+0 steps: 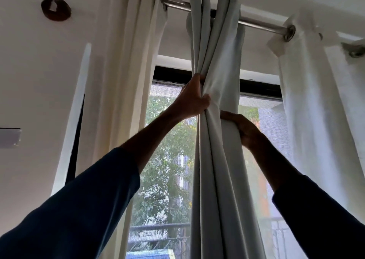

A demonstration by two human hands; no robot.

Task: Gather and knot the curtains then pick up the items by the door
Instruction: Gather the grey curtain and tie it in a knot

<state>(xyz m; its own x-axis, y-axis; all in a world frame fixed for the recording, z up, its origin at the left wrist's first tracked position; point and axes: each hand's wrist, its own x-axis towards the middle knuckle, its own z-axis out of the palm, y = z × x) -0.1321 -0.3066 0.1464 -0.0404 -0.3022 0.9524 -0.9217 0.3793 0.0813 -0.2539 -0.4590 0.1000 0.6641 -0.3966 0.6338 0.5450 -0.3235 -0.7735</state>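
**Two hands on the gathered grey curtain**

Two arms in dark blue sleeves (85, 195) reach up toward a window. The grey curtain (213, 170) hangs at the middle of the view, bunched into a narrow bundle of long folds. It runs from the metal rod (262, 25) at 12 o'clock down past the lower edge at 6 o'clock.

The left hand (192, 99) closes around the bundle from its 9 o'clock side, fingers wrapped behind the cloth and thumb pressed across the front. The right hand (243, 129) sits a little lower on the 3 o'clock side, curled onto the outer fold. How far its fingers reach round the back is hidden.

A cream curtain (122, 81) hangs at 10 o'clock and a white curtain (308, 110) at 2 o'clock, both on the same rod. Behind them are the dark window frame (256, 89) and a fine mesh screen (276, 132).

Through the screen show a leafy tree (167, 160) and a balcony railing (158, 229) toward 6 o'clock. The white wall (39, 81) fills the 9 o'clock side, with a round brown mount (56, 9) near 11 o'clock.
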